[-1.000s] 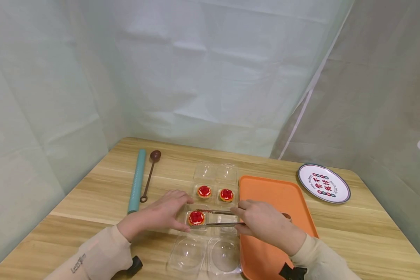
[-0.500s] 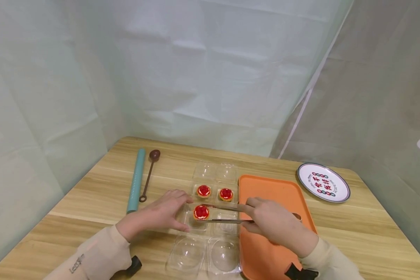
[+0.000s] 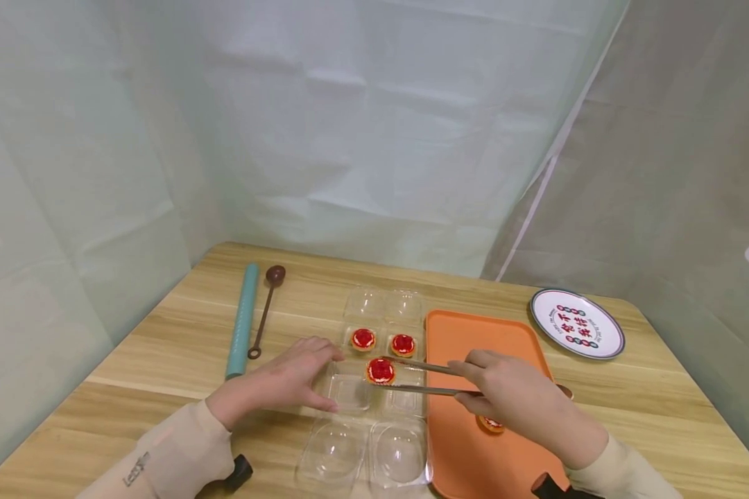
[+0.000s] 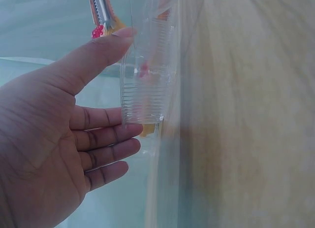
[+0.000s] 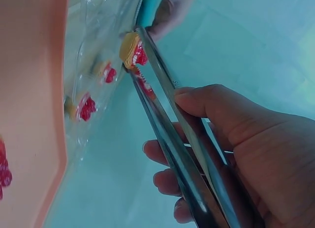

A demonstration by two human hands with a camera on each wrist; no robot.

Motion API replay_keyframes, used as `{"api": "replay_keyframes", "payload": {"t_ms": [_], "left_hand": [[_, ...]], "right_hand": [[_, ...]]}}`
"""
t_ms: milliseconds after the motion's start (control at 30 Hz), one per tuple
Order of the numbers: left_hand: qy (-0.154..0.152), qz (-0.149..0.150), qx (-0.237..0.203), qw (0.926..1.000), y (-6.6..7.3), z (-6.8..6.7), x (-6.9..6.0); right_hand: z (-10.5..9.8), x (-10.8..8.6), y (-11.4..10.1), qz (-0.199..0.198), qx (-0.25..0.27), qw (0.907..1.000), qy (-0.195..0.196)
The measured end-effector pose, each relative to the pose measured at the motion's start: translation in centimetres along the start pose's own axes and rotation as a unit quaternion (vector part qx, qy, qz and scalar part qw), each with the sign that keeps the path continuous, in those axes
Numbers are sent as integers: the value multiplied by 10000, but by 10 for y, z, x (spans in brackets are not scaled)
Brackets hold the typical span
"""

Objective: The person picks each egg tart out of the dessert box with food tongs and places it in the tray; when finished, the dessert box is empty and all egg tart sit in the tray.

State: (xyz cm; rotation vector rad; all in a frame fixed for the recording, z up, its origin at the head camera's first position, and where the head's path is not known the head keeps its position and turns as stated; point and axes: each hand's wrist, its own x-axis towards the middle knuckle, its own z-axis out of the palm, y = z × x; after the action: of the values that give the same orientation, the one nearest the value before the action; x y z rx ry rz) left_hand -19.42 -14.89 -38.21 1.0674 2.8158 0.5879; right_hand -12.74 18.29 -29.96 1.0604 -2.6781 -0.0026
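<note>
My right hand grips metal tongs, thumb on one arm and fingers on the other. Between the tong tips is a red-topped tart, held above the clear plastic container. In the right wrist view the tart is tipped on its side in the tongs. My left hand rests at the container's left side. The left wrist view shows its thumb and fairly straight fingers touching the ridged plastic wall. Two similar tarts, left and right, sit in the farther compartments.
An orange tray lies right of the container, with a tart on it partly hidden by my right hand. A printed plate stands at the back right. On the left lie a teal rod and a brown spoon.
The tongs and tart have risen out of the near left compartment and moved right. My right hand has shifted right, uncovering a tart on the tray. My left hand stays in place.
</note>
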Motion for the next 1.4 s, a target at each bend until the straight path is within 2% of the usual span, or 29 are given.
{"api": "replay_keyframes", "payload": {"t_ms": [567, 900, 1167, 1400], "left_hand": [[-42, -93, -30, 9999, 2, -2, 0], [-58, -159, -70, 9998, 3, -1, -1], [-47, -201, -96, 9997, 4, 0, -1], [-42, -170, -92, 9998, 4, -1, -2]], "right_hand": [[-15, -41, 17, 697, 1, 9976, 23], [-11, -70, 33, 696, -178, 9971, 249], [-3, -88, 38, 700, -241, 9972, 120], [3, -99, 38, 1038, 46, 9939, -380]]}}
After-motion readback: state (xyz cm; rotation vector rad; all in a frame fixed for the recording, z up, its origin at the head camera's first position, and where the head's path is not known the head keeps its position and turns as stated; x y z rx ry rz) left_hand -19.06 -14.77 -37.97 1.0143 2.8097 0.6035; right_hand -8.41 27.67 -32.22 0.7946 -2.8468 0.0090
